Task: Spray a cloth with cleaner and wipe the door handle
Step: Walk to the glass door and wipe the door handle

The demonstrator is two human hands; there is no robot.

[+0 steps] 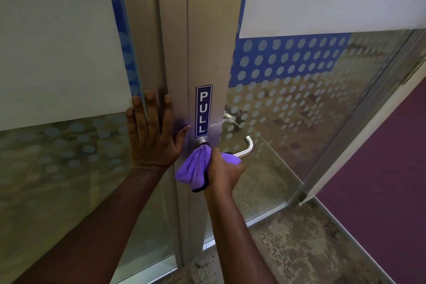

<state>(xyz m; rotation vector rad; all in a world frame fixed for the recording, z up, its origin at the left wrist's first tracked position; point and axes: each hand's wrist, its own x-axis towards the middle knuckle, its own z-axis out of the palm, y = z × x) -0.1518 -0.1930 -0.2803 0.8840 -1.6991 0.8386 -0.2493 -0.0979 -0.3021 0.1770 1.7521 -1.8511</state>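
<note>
A silver lever door handle [246,148] sticks out from the aluminium door frame [207,53], just below a blue PULL sticker [203,111]. My right hand [224,174] grips a purple cloth [194,168] wrapped around the handle's inner part, close to its round base. Only the curved outer end of the handle shows. My left hand [153,131] lies flat with fingers spread on the fixed frame to the left, holding nothing. No spray bottle is in view.
The glass door [299,110] with blue and frosted dots stands ajar, swung away to the right. A second handle [231,121] shows through the glass. Speckled floor [299,249] lies below, with purple carpet [380,180] at right.
</note>
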